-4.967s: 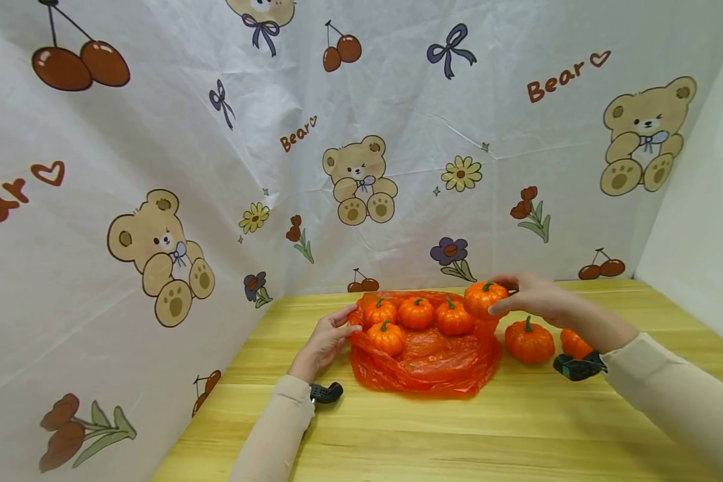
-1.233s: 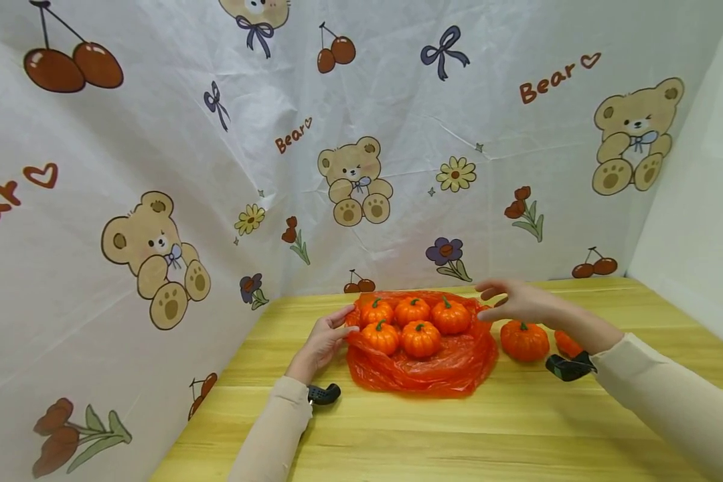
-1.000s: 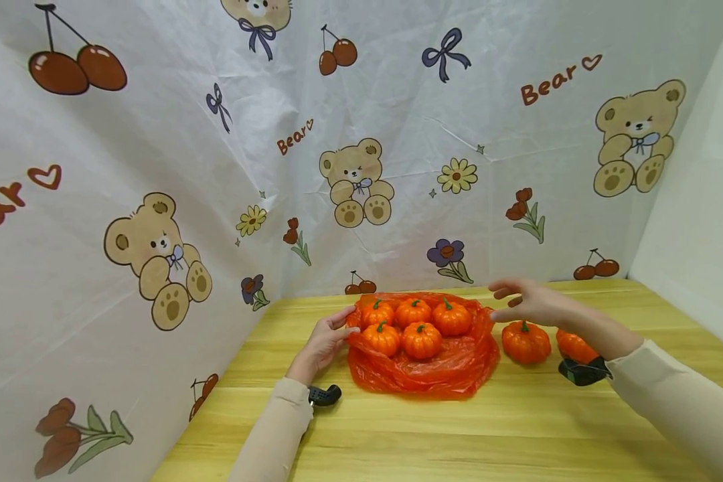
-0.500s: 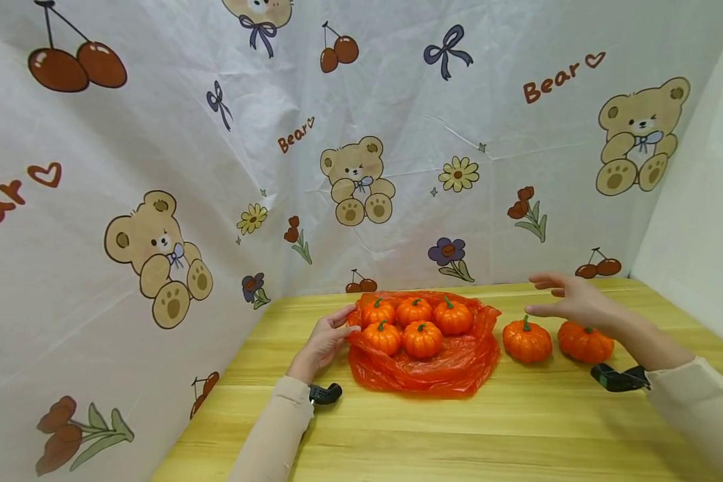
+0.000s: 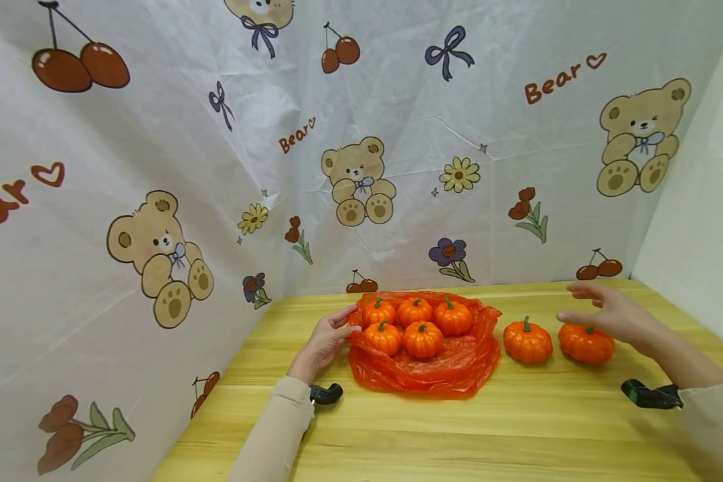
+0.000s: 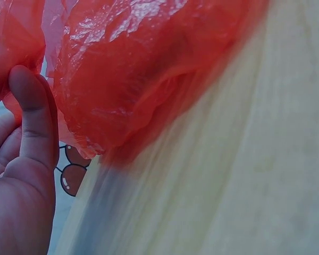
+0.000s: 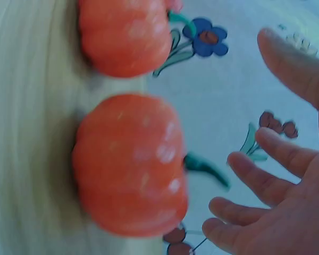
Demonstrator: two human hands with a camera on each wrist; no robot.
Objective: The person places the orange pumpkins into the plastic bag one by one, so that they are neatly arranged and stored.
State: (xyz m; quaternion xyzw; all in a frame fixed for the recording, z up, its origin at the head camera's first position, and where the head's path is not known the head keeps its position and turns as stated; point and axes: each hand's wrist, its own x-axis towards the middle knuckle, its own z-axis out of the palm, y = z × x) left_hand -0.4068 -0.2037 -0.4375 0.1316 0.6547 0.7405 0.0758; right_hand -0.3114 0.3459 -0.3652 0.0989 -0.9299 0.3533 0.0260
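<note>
My left hand (image 5: 325,341) pinches the left rim of a thin red plastic bag (image 5: 440,385), which lies open on the table. Thumb and fingers grip the crinkled plastic (image 6: 26,48) in the left wrist view. Inside the bag sit several small orange pumpkins (image 5: 422,341) with green stems, three at the back and two in front. My right hand (image 5: 620,314), fingers spread and holding nothing, is over the rightmost loose pumpkin (image 5: 586,345). In the right wrist view the fingertips are close to that pumpkin's stem (image 7: 207,169).
A second loose pumpkin (image 5: 527,343) stands between the bag and the rightmost one. All rest on a yellow wood-grain table (image 5: 434,442). Behind and to the left hangs a white sheet (image 5: 397,254) printed with bears, and a plain white wall (image 5: 699,221) stands at right.
Five seconds ago my right hand held a pumpkin at the bag's right rim; that pumpkin is now inside. The empty right hand has since moved right, over the rightmost pumpkin. The left hand stays put.
</note>
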